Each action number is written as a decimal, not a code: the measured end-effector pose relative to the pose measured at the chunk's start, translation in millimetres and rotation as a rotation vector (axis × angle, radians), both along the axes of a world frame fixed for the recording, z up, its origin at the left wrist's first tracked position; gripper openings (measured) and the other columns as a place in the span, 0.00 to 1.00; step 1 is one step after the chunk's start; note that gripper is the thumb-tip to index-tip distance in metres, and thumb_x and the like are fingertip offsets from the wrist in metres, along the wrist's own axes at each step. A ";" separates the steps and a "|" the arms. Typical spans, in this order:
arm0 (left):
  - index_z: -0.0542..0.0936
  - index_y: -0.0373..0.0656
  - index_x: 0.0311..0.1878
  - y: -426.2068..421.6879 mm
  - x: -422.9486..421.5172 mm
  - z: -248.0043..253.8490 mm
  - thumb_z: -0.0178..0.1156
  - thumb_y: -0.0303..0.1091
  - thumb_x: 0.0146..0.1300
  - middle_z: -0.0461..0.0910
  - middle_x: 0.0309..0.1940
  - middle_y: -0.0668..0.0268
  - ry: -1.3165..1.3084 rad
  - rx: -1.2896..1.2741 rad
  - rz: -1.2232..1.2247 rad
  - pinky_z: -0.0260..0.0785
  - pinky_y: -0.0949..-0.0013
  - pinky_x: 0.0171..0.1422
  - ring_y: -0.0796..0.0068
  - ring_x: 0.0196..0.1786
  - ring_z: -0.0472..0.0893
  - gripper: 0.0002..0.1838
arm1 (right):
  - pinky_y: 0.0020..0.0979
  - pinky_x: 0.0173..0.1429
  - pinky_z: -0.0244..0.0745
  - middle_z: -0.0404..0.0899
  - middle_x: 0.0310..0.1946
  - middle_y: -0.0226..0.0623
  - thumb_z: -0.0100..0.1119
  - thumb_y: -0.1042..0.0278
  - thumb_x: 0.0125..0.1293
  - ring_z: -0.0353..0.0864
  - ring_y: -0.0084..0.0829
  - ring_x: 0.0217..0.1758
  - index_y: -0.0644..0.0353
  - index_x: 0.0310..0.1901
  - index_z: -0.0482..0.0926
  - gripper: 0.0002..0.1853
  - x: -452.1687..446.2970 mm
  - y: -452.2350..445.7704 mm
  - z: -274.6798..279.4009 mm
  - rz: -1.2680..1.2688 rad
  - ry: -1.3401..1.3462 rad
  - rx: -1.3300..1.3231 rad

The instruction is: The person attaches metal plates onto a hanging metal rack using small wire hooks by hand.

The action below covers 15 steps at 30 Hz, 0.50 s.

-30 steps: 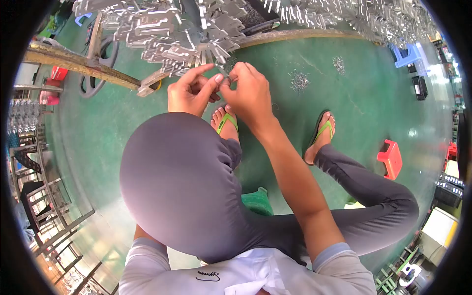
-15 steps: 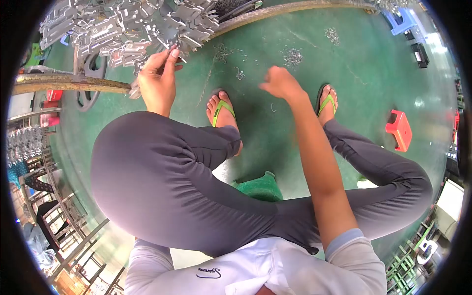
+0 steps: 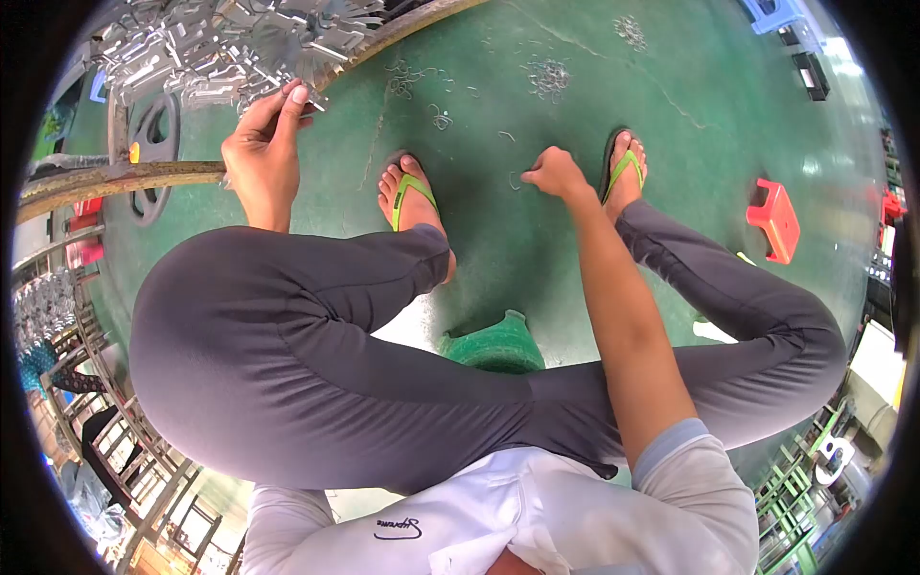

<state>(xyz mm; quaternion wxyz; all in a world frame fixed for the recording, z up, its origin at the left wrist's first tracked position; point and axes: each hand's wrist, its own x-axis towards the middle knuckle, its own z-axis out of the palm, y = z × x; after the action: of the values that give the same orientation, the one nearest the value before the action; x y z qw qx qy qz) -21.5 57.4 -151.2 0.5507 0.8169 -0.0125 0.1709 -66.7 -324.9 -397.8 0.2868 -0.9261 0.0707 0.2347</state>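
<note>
My left hand [image 3: 268, 149] is raised at the upper left, thumb and fingers pinched on a small metal piece [image 3: 316, 100] at the edge of a dense cluster of shiny metal parts [image 3: 220, 48]. Low over the green floor, my right hand [image 3: 558, 174] is closed with its fingertips together. Beside its fingertips shows a thin curved wire [image 3: 515, 180]; whether the fingers touch it cannot be made out. Small wire bits [image 3: 549, 80] lie in a pile on the floor beyond, with more wire bits [image 3: 404, 79] scattered to the left.
A worn metal bar [image 3: 129, 182] runs below the metal parts at the left. A green stool [image 3: 494, 345] is beneath me, and a red stool [image 3: 774, 220] stands to the right. A blue stool [image 3: 771, 13] and a black box [image 3: 811, 75] are at the upper right.
My hands were together by the metal parts and are now apart. My right hand moved away to the right and down over the floor. The view has shifted, too.
</note>
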 end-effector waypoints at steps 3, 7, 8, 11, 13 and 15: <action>0.88 0.33 0.52 -4.4 -2.2 3.6 0.69 0.32 0.72 0.88 0.40 0.61 0.022 -0.006 0.001 0.85 0.70 0.48 0.75 0.42 0.88 0.13 | 0.50 0.57 0.84 0.87 0.47 0.57 0.74 0.61 0.53 0.87 0.58 0.53 0.66 0.46 0.83 0.21 -2.1 34.4 0.8 -0.067 0.057 -0.040; 0.88 0.32 0.52 -4.0 -4.4 4.5 0.69 0.33 0.72 0.88 0.40 0.61 0.071 -0.009 0.016 0.84 0.70 0.47 0.73 0.41 0.88 0.13 | 0.49 0.56 0.83 0.89 0.43 0.52 0.76 0.65 0.53 0.88 0.54 0.50 0.63 0.38 0.88 0.13 -10.2 67.3 8.5 -0.063 -0.010 -0.119; 0.88 0.32 0.52 -4.5 -4.3 4.3 0.69 0.33 0.72 0.88 0.40 0.61 0.075 -0.032 0.008 0.84 0.70 0.46 0.73 0.41 0.89 0.13 | 0.50 0.57 0.83 0.88 0.46 0.51 0.74 0.67 0.56 0.88 0.54 0.52 0.62 0.41 0.87 0.12 -8.9 69.4 11.5 -0.018 0.020 -0.141; 0.88 0.32 0.53 -4.1 -5.5 2.3 0.69 0.33 0.72 0.88 0.40 0.61 0.087 -0.080 -0.013 0.84 0.71 0.45 0.72 0.41 0.89 0.14 | 0.50 0.57 0.83 0.88 0.44 0.50 0.73 0.68 0.57 0.88 0.54 0.50 0.61 0.43 0.87 0.13 -2.5 63.4 16.5 0.068 -0.004 -0.126; 0.88 0.32 0.53 -3.7 -5.4 1.3 0.69 0.32 0.72 0.88 0.40 0.61 0.085 -0.089 -0.023 0.84 0.71 0.45 0.72 0.40 0.89 0.14 | 0.51 0.57 0.83 0.86 0.45 0.52 0.71 0.68 0.58 0.87 0.56 0.52 0.62 0.44 0.85 0.13 7.9 58.8 6.6 -0.006 -0.141 -0.108; 0.87 0.31 0.55 -4.2 -6.0 1.6 0.68 0.32 0.73 0.88 0.39 0.62 0.107 -0.078 -0.008 0.84 0.71 0.45 0.74 0.40 0.88 0.15 | 0.51 0.58 0.83 0.85 0.46 0.52 0.71 0.68 0.58 0.86 0.56 0.52 0.62 0.45 0.85 0.14 14.0 59.4 3.7 -0.026 -0.337 -0.102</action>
<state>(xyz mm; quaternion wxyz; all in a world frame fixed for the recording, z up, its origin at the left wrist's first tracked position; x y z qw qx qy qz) -27.6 53.2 -149.6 0.5826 0.8029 0.0205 0.1249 -52.7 -265.5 -394.1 0.2503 -0.9647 0.0454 0.0684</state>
